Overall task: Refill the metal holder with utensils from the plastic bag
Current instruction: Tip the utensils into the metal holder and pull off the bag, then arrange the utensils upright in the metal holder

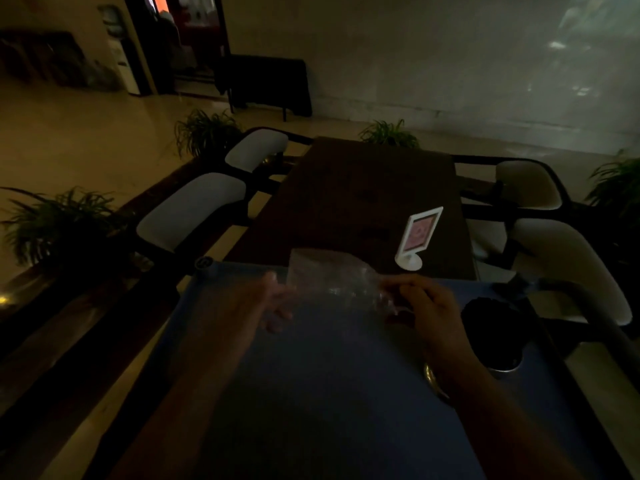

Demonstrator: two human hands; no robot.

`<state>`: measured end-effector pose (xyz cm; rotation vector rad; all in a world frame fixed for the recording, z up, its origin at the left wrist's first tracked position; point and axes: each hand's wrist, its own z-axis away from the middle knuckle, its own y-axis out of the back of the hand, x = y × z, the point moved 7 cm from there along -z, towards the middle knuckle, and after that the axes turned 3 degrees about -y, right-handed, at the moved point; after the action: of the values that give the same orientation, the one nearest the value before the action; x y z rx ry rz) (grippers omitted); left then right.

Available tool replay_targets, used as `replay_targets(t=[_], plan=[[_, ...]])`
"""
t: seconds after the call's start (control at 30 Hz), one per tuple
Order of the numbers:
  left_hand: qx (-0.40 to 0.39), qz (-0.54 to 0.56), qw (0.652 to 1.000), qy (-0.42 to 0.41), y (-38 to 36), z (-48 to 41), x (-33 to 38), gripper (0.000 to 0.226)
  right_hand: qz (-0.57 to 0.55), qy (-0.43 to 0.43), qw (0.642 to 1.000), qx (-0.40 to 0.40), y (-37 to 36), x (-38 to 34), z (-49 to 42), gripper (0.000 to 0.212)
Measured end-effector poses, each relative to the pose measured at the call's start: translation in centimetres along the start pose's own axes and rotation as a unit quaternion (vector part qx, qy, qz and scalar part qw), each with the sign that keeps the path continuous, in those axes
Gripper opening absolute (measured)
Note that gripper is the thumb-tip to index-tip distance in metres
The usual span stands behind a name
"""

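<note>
Across the bottom of the dim view spreads a blue surface (329, 393), and everything else is placed from it. Beyond its far edge runs a long dark table (363, 195). Pale-seated chairs stand to the far left (194, 209) and far right (571, 265) of the blue surface, along the table's sides. Leafy potted plants (59, 223) sit farther off to its left.

At the right edge of the blue surface stands the metal holder (491, 341), a round dark cup with a pale shine at its near rim. Its inside is too dark to read.

Above the far part of the blue surface hangs the plastic bag (332, 275), clear and crumpled, stretched between both hands. Whether utensils are inside it cannot be told.

The left hand (273, 299) is blurred, with its thumb over and its fingers under the bag's left edge, gripping it. The right hand (433, 306) pinches the bag's right end with curled fingers, just left of the holder.

A small white sign stand (420, 233) is upright on the table, just past the far edge of the blue surface. A bangle (433, 379) circles the right wrist.
</note>
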<state>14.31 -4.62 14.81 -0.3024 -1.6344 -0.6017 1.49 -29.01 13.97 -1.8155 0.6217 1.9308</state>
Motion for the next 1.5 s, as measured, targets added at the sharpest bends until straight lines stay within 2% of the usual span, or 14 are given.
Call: replay_targets(t=[0.13,0.2,0.23,0.33,0.5,0.67,0.77,0.87,0.93,1.03,1.13,1.2,1.3,1.5], plan=[[0.083,0.05,0.985,0.146,-1.7,3.5,-6.4,0.032,0.013,-0.111,0.994,-0.007,-0.9,5.5,1.6,0.025],[0.078,0.028,0.982,0.169,-2.7,4.4,-8.9,0.008,0.082,-0.118,0.99,-0.003,-1.2,8.2,2.3,0.02],[0.056,0.009,0.983,0.173,-3.2,4.9,-9.9,0.006,0.115,-0.114,0.987,-0.002,-1.4,9.7,2.6,0.021],[0.006,-0.043,0.984,0.172,-4.4,6.1,-12.7,0.02,0.151,-0.134,0.979,-0.004,-1.7,14.4,4.4,0.032],[-0.075,-0.16,0.965,0.195,-5.3,9.1,-17.2,0.028,0.253,-0.158,0.954,-0.032,-1.6,20.5,7.3,0.03],[-0.182,-0.324,0.913,0.169,-6.4,10.7,-19.8,0.034,0.363,-0.16,0.912,-0.104,-2.1,23.5,8.9,0.034],[-0.177,-0.377,0.895,0.158,-6.0,10.4,-20.3,0.037,0.4,-0.134,0.901,-0.1,-2.1,23.2,8.7,0.034],[-0.143,-0.389,0.905,0.102,-5.9,8.8,-19.2,0.03,0.473,-0.043,0.875,-0.088,-2.5,21.3,7.7,0.034],[-0.151,-0.391,0.908,0.02,-7.2,7.3,-17.9,0.032,0.524,0.018,0.843,-0.116,-3.9,20.2,7.1,0.043],[-0.194,-0.459,0.862,-0.093,-10.1,5.7,-17.0,0.056,0.569,0.092,0.793,-0.198,-6.5,19.6,6.5,0.075],[-0.237,-0.549,0.8,-0.05,-10.7,5.0,-19.4,0.081,0.611,0.097,0.74,-0.265,-7.1,21.0,5.9,0.096],[-0.251,-0.57,0.782,-0.024,-10.5,5.2,-21.2,0.087,0.627,0.075,0.72,-0.289,-6.4,22.3,5.8,0.105],[-0.253,-0.574,0.779,0.006,-9.6,5.8,-22.7,0.091,0.626,0.044,0.712,-0.316,-5.5,23.5,6.0,0.112],[-0.261,-0.592,0.763,0.016,-9.6,6.0,-22.9,0.101,0.629,0.061,0.713,-0.304,-5.3,23.3,6.0,0.113]])
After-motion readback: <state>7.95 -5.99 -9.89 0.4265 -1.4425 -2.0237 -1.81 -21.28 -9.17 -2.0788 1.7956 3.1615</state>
